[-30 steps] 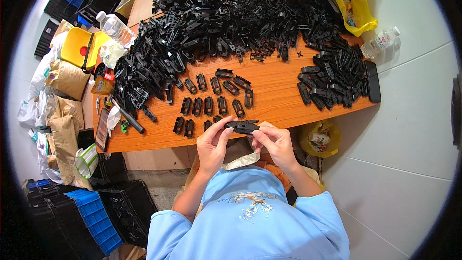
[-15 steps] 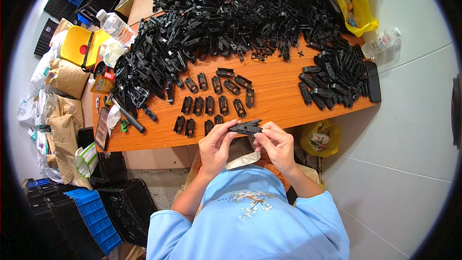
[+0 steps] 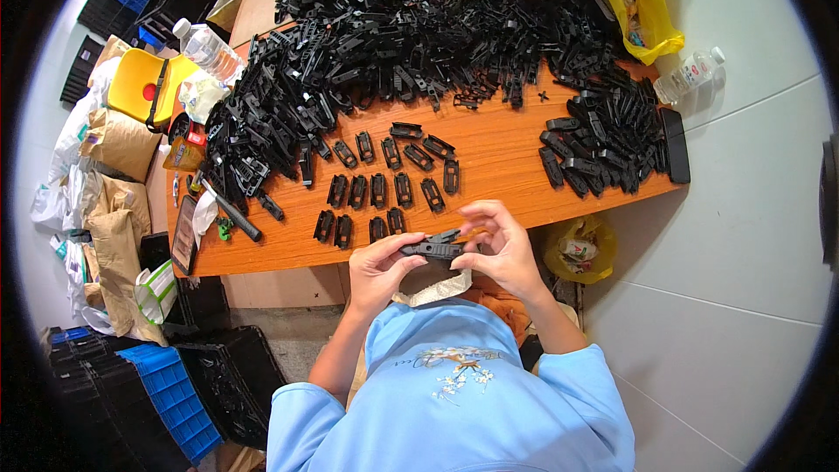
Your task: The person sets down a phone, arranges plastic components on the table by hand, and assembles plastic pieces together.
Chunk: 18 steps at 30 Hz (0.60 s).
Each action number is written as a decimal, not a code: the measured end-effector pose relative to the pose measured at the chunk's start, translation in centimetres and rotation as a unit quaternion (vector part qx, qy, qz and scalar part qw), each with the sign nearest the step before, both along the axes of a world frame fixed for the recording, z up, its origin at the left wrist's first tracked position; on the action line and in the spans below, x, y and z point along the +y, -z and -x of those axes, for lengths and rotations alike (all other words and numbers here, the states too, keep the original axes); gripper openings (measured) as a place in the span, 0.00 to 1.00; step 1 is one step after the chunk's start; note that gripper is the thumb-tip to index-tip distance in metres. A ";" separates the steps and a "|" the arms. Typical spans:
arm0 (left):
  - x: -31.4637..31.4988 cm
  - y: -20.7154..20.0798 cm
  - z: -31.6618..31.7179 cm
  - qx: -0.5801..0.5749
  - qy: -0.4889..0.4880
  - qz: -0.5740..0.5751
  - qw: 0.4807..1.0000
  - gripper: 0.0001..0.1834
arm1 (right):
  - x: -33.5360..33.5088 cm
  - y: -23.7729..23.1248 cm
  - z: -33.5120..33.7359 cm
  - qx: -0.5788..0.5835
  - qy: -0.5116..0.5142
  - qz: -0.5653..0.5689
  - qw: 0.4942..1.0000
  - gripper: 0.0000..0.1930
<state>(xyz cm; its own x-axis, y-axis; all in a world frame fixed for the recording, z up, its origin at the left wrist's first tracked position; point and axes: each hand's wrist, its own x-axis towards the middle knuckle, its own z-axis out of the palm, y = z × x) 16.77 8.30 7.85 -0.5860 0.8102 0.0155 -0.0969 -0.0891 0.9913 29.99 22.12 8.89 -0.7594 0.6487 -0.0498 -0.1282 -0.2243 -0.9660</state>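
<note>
A black plastic clip-like part (image 3: 437,250) is held just past the table's front edge, one end pinched between the thumb and fingers of my left hand (image 3: 377,269). A smaller black piece stands up at a slant from its top right. My right hand (image 3: 502,253) is at the part's other end, its thumb close against it. The right fingers are raised and spread, slightly blurred. On the table in front of my hands, several black open frame-like parts (image 3: 402,190) lie in loose rows.
A large heap of black plastic parts (image 3: 367,44) covers the back of the wooden table (image 3: 498,157). Clip-like pieces (image 3: 603,144) form a smaller pile at the right, beside a black phone (image 3: 675,146). A black-handled tool (image 3: 234,211) lies left; a yellow bag (image 3: 581,249) hangs below.
My right fingers have lifted and spread away from the part. My left hand and the part have shifted slightly left and down.
</note>
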 end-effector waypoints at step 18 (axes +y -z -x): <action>1.7 0.7 -0.8 -0.146 0.128 0.038 0.980 0.20 | 1.4 0.7 -3.1 -0.034 -0.046 -0.055 0.997 0.11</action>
<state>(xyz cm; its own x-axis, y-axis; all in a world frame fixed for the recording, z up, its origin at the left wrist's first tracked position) 17.54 9.95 7.16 -0.3341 0.9235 -0.1884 -0.3868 0.0480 0.9209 33.10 23.47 8.15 -0.8131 0.5811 -0.0355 -0.0460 -0.1251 -0.9911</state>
